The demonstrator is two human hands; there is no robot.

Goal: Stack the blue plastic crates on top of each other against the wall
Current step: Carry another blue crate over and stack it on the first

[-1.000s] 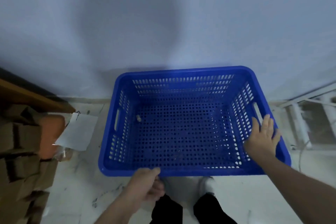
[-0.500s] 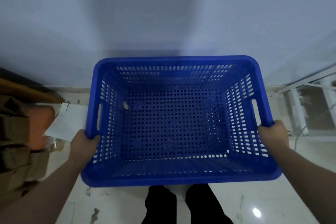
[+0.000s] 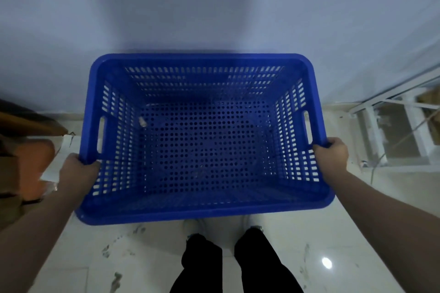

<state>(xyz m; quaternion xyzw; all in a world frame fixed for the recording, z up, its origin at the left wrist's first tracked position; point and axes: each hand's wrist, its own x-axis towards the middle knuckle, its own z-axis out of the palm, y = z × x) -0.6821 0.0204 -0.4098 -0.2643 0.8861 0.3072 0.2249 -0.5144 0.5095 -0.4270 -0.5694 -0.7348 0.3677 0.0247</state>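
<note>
One blue perforated plastic crate (image 3: pixel 204 211) fills the middle of the view, its far rim close to the pale wall (image 3: pixel 214 7). It is empty apart from a small pale scrap on its floor. My left hand (image 3: pixel 77 169) grips the left rim just below the handle slot. My right hand (image 3: pixel 332 153) grips the right rim beside the other slot. The crate is held above the floor, in front of my legs. No second crate is visible; anything beneath this one is hidden.
Brown cardboard boxes (image 3: pixel 9 173) and an orange object (image 3: pixel 35 164) with a white sheet of paper (image 3: pixel 69 147) sit at the left. A white metal frame (image 3: pixel 392 135) stands at the right by the wall. The floor is glossy white tile (image 3: pixel 333 245).
My left hand moved from the near rim to the left rim and my right hand closed on the right rim. The crate now looks larger and closer to me.
</note>
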